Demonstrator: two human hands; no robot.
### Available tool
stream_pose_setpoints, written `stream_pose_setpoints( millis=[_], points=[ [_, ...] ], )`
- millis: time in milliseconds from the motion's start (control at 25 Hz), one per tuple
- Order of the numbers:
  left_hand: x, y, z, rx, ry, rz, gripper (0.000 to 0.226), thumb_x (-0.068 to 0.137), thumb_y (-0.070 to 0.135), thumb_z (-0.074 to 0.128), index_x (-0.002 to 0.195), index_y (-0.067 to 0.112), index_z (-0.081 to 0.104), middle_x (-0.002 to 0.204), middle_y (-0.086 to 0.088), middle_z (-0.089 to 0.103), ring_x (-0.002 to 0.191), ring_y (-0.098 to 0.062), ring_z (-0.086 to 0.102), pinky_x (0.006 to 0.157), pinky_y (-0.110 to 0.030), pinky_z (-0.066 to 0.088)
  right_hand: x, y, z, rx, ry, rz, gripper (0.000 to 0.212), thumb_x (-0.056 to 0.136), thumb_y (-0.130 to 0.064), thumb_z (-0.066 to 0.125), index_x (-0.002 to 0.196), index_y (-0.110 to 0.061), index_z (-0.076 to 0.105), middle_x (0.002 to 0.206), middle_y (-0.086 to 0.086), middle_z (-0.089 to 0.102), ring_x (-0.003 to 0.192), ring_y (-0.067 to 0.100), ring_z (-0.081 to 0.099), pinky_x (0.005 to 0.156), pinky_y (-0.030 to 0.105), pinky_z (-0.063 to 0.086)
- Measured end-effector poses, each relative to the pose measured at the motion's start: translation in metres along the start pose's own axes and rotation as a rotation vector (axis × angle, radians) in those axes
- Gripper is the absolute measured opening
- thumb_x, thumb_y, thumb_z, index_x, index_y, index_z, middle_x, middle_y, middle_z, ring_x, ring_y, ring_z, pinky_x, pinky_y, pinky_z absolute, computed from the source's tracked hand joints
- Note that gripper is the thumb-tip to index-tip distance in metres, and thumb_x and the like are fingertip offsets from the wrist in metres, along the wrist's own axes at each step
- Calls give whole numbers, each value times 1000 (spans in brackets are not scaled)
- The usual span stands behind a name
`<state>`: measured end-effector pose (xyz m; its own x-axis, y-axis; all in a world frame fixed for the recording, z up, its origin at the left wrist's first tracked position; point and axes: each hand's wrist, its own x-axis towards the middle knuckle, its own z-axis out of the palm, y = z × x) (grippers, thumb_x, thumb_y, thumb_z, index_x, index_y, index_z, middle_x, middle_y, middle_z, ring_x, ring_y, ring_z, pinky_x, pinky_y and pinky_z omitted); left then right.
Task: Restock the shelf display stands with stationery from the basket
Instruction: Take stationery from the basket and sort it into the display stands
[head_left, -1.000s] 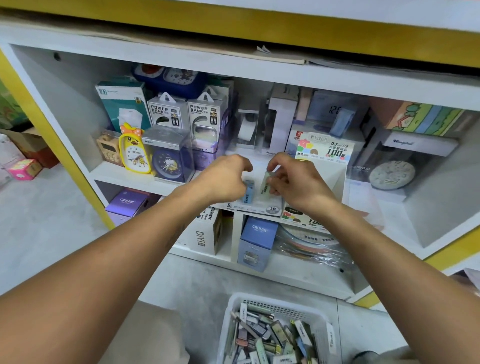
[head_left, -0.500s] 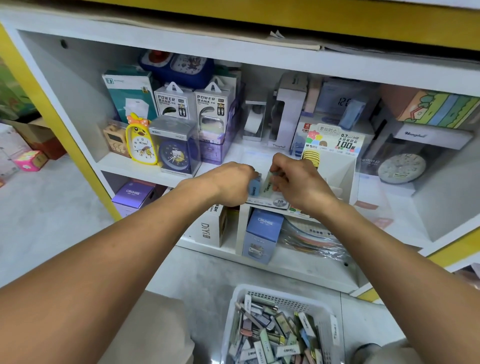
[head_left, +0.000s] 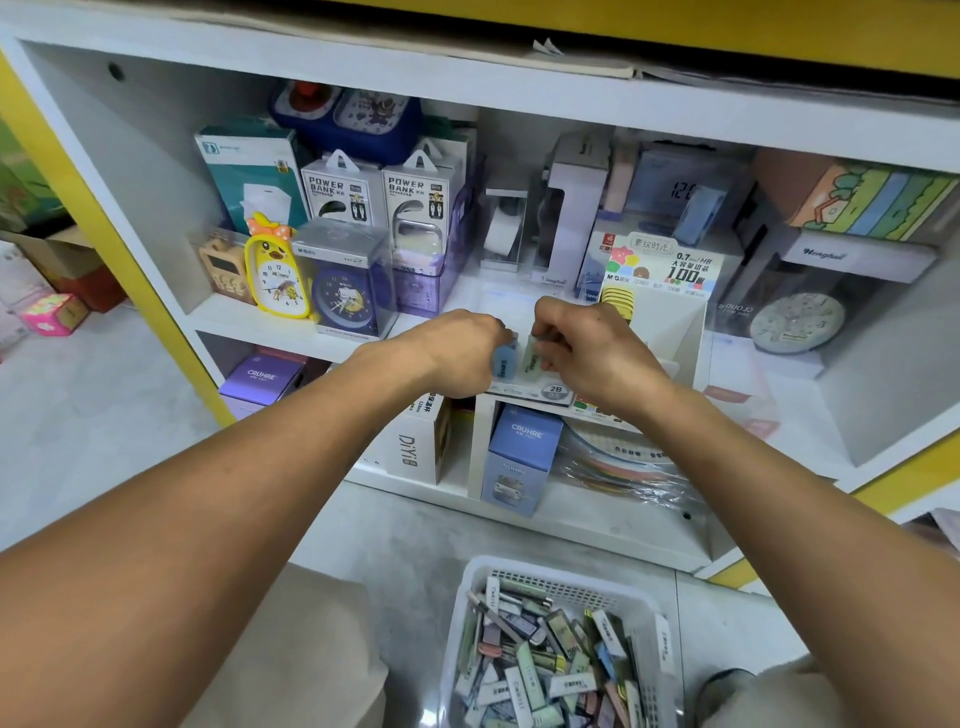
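Note:
My left hand (head_left: 457, 351) pinches a small blue lead case (head_left: 504, 358) and my right hand (head_left: 587, 348) pinches a pale green lead case (head_left: 531, 356). Both cases stand upright, side by side, at the front row of the white cardboard display stand (head_left: 680, 332) on the middle shelf. My hands hide the stand's slots. Below, on the floor, a white plastic basket (head_left: 478, 587) holds several more slim cases in mixed pastel colours.
Boxed alarm clocks (head_left: 345, 291), a yellow duck clock (head_left: 275, 275) and power bank boxes (head_left: 337, 189) fill the shelf's left side. A round clock (head_left: 797, 322) in a clear box stands on the right. Purple and blue boxes (head_left: 522, 457) sit on the lower shelf.
The view has tilted slightly, so shelf and basket sit a little higher in frame. Both hands stay at the stand's front row, still holding the two cases, shifted slightly lower into it.

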<state>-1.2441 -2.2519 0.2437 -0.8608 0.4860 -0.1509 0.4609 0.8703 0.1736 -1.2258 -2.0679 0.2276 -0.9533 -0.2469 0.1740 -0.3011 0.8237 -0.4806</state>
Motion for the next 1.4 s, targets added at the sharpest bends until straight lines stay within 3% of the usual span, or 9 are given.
stream_pose_setpoints(
  millis=[160,280,400,560,640,760,920,1200,1400],
  points=[
    [0,0,0,15,12,14,66,86,3,48,148,23,42,149,-3,47,133,-25,45,105,-35,42,-1,1,3,-63,-50,-9,12,94,-10,55,91,-20,60,86,9,66,81,32,63,68,43,55],
    [0,0,2,20,12,17,65,86,3,49,147,23,44,147,-3,49,131,-25,47,103,-36,45,2,-2,3,-241,-46,-32,22,96,-13,53,109,-16,72,107,7,68,102,29,61,86,40,52],
    [-3,2,4,47,52,26,62,84,2,49,143,20,49,146,-5,47,131,-26,45,100,-36,46,-5,-8,-2,-261,-10,-80,29,97,-14,53,121,-15,69,117,5,64,109,27,59,94,40,48],
    [-19,16,15,31,339,75,41,81,4,53,119,12,65,124,-9,55,121,-27,49,88,-41,49,-37,-16,-5,-237,33,-106,28,91,-10,52,110,-16,72,108,4,72,102,27,64,88,40,52],
    [-32,31,28,-25,362,109,29,80,6,55,105,15,67,112,-8,60,109,-29,55,79,-38,49,-60,-19,-2,-189,8,-79,27,88,-10,53,104,-18,73,103,5,74,98,26,65,84,38,53],
    [-50,52,62,-25,144,128,19,78,9,56,92,21,62,103,-7,66,98,-29,60,68,-31,42,-102,-12,12,-200,-140,-9,26,86,-10,56,101,-19,75,101,7,74,95,26,66,79,32,50],
    [-70,70,126,88,-210,193,23,83,11,60,105,14,68,105,-5,69,97,-25,61,74,-33,50,-164,13,54,-227,-422,140,18,88,-14,60,98,-16,75,97,3,73,93,22,65,71,23,38],
    [-100,92,259,110,-549,228,8,79,17,70,85,13,67,86,-6,66,85,-26,62,64,-32,50,-253,69,167,-184,-750,331,19,86,-17,68,105,-17,69,114,8,66,106,26,61,90,35,52],
    [-112,78,329,211,-650,306,29,83,16,67,110,11,60,115,-9,63,99,-25,60,70,-33,49,-296,93,225,-185,-807,393,32,87,-26,70,115,-13,63,123,13,59,113,30,56,87,32,45]
  ],
)
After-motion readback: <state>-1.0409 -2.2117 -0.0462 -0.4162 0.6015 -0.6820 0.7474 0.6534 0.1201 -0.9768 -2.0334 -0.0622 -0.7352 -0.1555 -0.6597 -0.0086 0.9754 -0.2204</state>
